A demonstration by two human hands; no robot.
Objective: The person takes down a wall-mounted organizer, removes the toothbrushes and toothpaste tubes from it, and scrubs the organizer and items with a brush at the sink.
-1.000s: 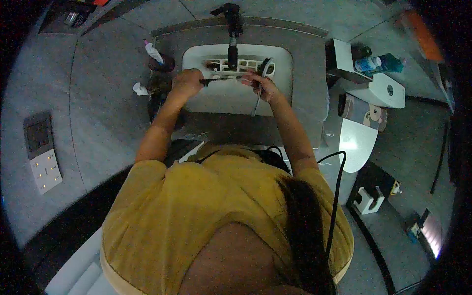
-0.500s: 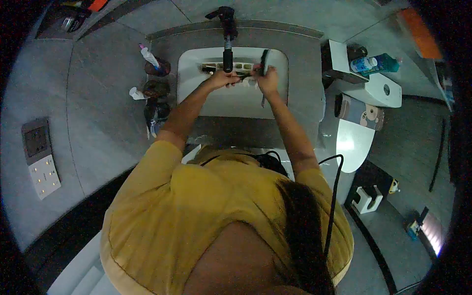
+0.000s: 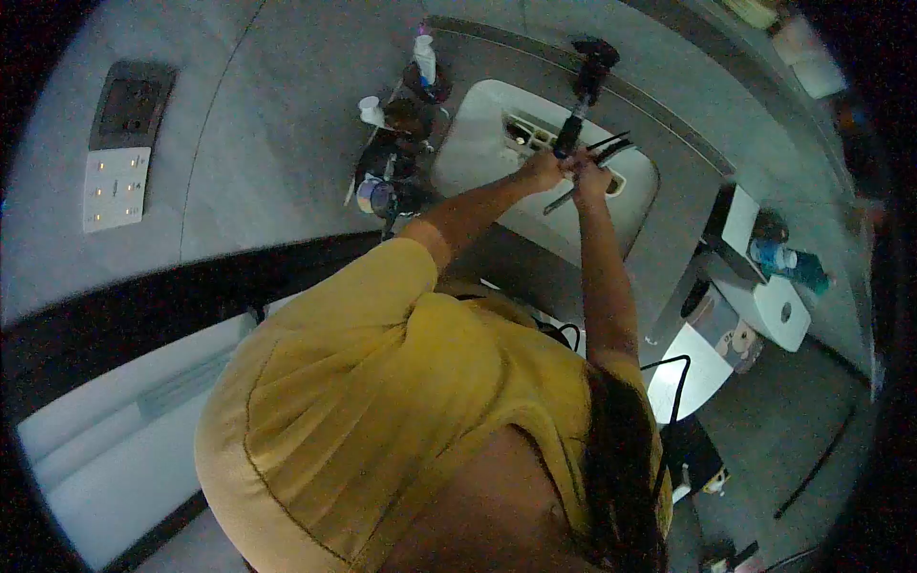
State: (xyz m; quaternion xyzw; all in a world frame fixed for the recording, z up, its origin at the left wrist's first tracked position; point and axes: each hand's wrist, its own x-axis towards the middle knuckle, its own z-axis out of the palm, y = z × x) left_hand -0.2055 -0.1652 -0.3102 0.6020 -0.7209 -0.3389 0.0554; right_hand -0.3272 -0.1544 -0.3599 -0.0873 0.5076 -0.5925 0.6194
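Note:
Over the white sink (image 3: 468,153), both my hands meet close to the black faucet (image 3: 576,119). My right hand (image 3: 591,179) is closed around dark, slim brush-like items (image 3: 611,147), whose ends stick out above and below the fingers. My left hand (image 3: 544,170) touches it from the left with bent fingers; whatever lies between them is too small to make out. Behind and beneath the hands, a pale compartmented rack (image 3: 521,134) lies in the sink, partly hidden by the hands and faucet.
Left of the sink, a tube in a dark cup (image 3: 425,62), a white cup (image 3: 371,111) and several dark bottles crowd the counter edge. At the right are a white box (image 3: 738,222), bottles (image 3: 772,254) and a toilet (image 3: 690,372). A black cable (image 3: 680,382) hangs by my right arm.
The view has turned, so the sink appears tilted and farther right. My hands have come together near the faucet, and the dark items now slant differently in my right hand.

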